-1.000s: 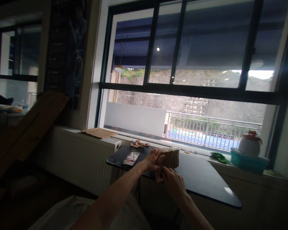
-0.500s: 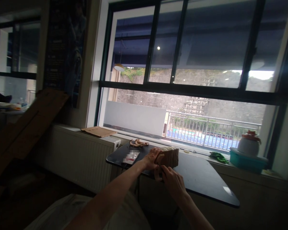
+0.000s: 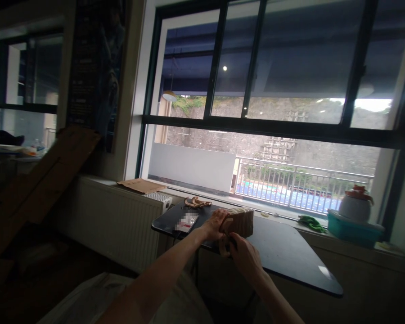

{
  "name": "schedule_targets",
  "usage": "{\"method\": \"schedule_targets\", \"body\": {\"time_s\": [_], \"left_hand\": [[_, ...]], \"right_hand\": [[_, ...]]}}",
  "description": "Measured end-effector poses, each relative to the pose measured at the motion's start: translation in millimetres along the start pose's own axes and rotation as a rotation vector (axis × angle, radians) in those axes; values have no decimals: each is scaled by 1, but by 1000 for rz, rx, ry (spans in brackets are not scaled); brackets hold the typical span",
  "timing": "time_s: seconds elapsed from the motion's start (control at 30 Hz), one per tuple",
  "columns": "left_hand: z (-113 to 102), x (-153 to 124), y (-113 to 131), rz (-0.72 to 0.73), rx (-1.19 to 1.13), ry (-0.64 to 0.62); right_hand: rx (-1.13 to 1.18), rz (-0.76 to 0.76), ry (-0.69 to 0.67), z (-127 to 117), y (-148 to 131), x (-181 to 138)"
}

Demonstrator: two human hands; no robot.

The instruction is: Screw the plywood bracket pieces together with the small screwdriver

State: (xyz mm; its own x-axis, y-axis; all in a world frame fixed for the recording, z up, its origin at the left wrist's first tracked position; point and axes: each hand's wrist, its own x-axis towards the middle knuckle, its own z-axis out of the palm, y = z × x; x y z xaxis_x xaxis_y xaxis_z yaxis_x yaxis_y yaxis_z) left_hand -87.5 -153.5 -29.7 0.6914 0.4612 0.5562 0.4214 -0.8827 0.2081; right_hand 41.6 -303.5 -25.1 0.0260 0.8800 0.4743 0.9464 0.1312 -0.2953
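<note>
A tan block-like stack of thin wooden pieces (image 3: pixel 240 221) stands on the dark table (image 3: pixel 283 252) under the window. My left hand (image 3: pixel 214 225) rests against the stack's left end, fingers curled on it. My right hand (image 3: pixel 243 256) is closed in a pinch on a small flat wooden piece (image 3: pixel 224 245) at the stack's near left corner. Both forearms reach forward from the lower frame.
Curved wooden scraps (image 3: pixel 196 203) and a small card (image 3: pixel 187 221) lie on the table's left part. A teal tub (image 3: pixel 354 227) with a white pot (image 3: pixel 355 204) and a green cloth (image 3: pixel 311 222) sit on the sill. A radiator (image 3: pixel 121 220) and leaning cardboard (image 3: pixel 43 175) stand left.
The view has shifted slightly. My hands stay at the stack's left end; the right hand has edged a little closer to it.
</note>
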Motion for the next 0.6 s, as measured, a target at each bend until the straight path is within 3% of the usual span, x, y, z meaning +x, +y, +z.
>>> {"method": "schedule_targets", "body": {"time_s": [0.33,0.6], "left_hand": [[-1,-6,0,6,-15,24],[0,-6,-1,6,-11,26]], "right_hand": [[26,62,8,16,6,2],[-80,-57,-21,-3,-6,0]]}}
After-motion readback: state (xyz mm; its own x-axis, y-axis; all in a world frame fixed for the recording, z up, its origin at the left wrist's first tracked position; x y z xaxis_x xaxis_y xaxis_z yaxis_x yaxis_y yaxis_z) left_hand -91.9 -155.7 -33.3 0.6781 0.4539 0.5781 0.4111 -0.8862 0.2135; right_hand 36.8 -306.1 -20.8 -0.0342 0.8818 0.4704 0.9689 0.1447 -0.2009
